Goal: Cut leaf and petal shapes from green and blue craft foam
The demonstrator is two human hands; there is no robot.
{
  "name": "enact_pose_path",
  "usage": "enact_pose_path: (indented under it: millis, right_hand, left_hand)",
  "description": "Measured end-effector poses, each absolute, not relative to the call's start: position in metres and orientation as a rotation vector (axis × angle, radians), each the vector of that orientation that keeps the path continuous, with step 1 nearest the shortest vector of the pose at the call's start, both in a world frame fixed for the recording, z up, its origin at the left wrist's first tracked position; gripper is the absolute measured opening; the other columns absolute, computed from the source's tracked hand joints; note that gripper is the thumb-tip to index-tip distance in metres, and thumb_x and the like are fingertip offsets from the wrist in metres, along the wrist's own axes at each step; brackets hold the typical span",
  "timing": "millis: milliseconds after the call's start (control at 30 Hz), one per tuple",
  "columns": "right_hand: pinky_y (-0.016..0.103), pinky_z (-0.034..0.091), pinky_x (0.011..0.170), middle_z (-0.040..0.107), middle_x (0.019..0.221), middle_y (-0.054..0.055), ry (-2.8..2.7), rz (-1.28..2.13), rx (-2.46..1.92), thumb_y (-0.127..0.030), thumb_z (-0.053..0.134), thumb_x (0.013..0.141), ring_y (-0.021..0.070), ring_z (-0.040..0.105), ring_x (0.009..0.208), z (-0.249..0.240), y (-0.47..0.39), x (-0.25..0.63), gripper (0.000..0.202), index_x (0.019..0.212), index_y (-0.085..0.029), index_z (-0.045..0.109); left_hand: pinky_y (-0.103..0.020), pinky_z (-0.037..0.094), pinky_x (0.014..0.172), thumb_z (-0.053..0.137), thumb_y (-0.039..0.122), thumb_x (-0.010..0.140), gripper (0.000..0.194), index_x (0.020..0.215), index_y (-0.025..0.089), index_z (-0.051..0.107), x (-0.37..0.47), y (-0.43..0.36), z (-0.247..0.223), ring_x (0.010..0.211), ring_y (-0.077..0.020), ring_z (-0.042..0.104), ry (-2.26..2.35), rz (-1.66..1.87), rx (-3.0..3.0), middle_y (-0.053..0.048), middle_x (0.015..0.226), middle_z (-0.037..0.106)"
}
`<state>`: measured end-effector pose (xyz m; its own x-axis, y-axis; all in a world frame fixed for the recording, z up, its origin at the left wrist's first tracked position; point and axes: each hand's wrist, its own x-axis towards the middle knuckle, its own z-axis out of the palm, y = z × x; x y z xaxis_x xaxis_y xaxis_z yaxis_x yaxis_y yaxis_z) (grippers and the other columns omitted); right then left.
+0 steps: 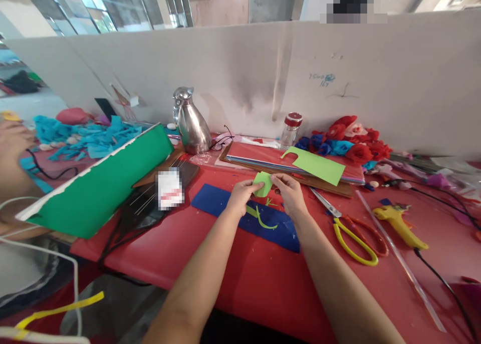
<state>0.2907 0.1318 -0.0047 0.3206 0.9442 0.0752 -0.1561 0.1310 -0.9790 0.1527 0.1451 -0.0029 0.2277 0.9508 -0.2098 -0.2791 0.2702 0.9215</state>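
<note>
A small piece of light green paper [262,185] is held up between my two hands, above the table. My left hand [242,196] pinches its left side with thumb and fingers. At its right edge, my right hand [288,191] also grips it with closed fingertips. Under my hands lies a dark blue sheet [278,230], with thin curved green paper scraps [265,223] on it. Beyond my right hand, a larger light green sheet [323,167] with a curved cut at its left end rests on a stack of coloured sheets [259,158].
Right of my arm lie scissors [355,239], a yellow glue gun [402,226] and a clear stick [406,269]. Red and blue paper flowers [349,138], a glass jar [291,128] and a steel jug [193,126] stand behind. A green board [108,189] separates another person's arm [13,158] at left.
</note>
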Motion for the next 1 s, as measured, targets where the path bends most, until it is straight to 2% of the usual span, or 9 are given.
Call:
enact_pose_path:
  millis: [433, 633, 867, 1000]
  right_hand:
    - [0.028, 0.038, 0.052, 0.058, 0.054, -0.004, -0.901, 0.888, -1.140, -0.051, 0.073, 0.066, 0.0127, 0.050, 0.051, -0.0080, 0.1337, 0.2933, 0.031, 0.071, -0.021, 0.066]
    - [0.028, 0.039, 0.052, 0.058, 0.053, -0.004, -0.901, 0.867, -1.150, -0.053, 0.073, 0.067, 0.0128, 0.050, 0.050, -0.0119, 0.1347, 0.2939, 0.033, 0.071, -0.021, 0.065]
    - [0.028, 0.041, 0.052, 0.063, 0.058, -0.002, -0.905, 0.845, -1.158, -0.050, 0.074, 0.065, 0.0132, 0.054, 0.053, -0.0151, 0.1354, 0.2920, 0.032, 0.073, -0.020, 0.067]
    - [0.028, 0.042, 0.053, 0.062, 0.057, -0.002, -0.866, 0.790, -1.171, -0.048, 0.074, 0.066, 0.0137, 0.054, 0.055, -0.0156, 0.1370, 0.2963, 0.030, 0.073, -0.020, 0.066]
  left_hand:
    - [-0.026, 0.041, 0.058, 0.085, 0.036, 0.050, 0.030, 0.068, 0.015, 0.072, 0.1531, 0.1472, -0.0037, 0.056, -0.0138, 0.059, 1.049, 1.019, 0.853, -0.005, 0.063, 0.070]
    - [-0.028, 0.044, 0.062, 0.086, 0.038, 0.050, 0.034, 0.072, 0.016, 0.073, 0.1527, 0.1482, -0.0053, 0.060, -0.0163, 0.062, 1.047, 1.026, 0.842, -0.006, 0.066, 0.071]
    - [-0.028, 0.046, 0.063, 0.087, 0.039, 0.046, 0.036, 0.069, 0.016, 0.072, 0.1528, 0.1484, -0.0044, 0.060, -0.0163, 0.062, 1.025, 1.038, 0.833, -0.004, 0.063, 0.070]
    - [-0.027, 0.044, 0.062, 0.085, 0.039, 0.049, 0.033, 0.067, 0.016, 0.070, 0.1514, 0.1504, -0.0074, 0.061, -0.0154, 0.061, 1.081, 1.067, 0.841, -0.004, 0.063, 0.069]
